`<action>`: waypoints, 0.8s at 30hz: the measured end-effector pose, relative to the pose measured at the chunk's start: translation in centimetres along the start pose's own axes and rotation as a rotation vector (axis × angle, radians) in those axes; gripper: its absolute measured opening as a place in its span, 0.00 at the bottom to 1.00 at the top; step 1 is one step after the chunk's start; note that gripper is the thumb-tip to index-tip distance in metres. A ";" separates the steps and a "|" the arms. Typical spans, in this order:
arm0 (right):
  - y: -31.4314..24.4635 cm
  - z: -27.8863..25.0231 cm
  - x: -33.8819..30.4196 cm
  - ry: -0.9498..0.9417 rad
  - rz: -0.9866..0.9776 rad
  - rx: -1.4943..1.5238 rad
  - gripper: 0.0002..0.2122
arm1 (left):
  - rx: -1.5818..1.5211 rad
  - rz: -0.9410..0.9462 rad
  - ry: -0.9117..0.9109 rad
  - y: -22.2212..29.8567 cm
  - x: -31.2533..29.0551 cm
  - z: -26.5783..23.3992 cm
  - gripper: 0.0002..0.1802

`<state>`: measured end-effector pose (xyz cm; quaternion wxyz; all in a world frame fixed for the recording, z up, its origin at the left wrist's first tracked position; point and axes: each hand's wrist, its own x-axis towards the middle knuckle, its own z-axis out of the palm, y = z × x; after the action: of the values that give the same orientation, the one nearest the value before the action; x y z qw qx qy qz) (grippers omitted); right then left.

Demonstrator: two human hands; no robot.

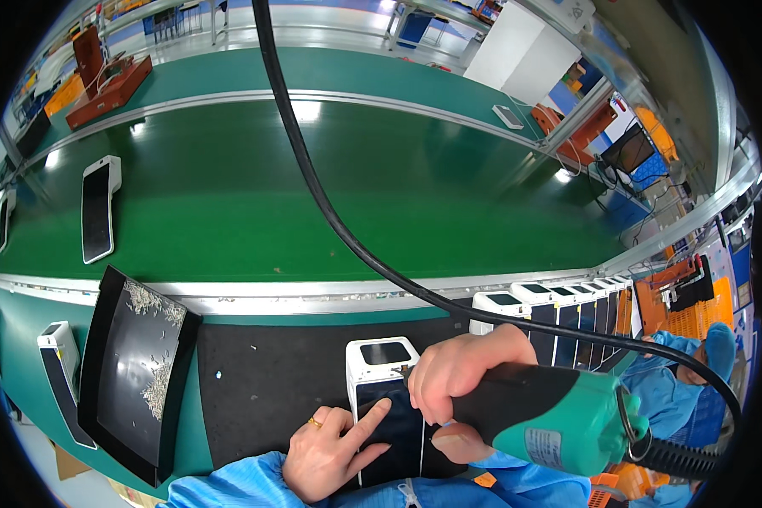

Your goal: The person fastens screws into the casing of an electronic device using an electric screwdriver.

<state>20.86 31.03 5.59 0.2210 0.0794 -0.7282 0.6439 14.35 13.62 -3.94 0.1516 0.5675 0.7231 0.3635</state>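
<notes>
Black cable arcs over the right hand, which is wrapped firmly around a green-and-black power tool. Its nose points at a white handheld device lying on a dark mat right before the person; whether it touches is hidden. With index finger extended onto the device's dark screen and the others loosely curled, the left hand grasps nothing. Leftward sits a black tray of small silvery pieces.

I count two bare hands, one green-and-black power tool, one black rectangular tray, one white dark-screened device at six o'clock.
</notes>
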 end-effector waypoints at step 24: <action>-2.6 0.0 -3.1 0.425 -0.088 0.240 0.24 | 0.506 -0.518 -0.193 -11.4 -8.3 -15.3 0.04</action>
<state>24.67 30.07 6.60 0.3859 -0.0001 -0.5795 0.7178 -0.90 -0.56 -2.92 0.1612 0.4169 0.8920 0.0676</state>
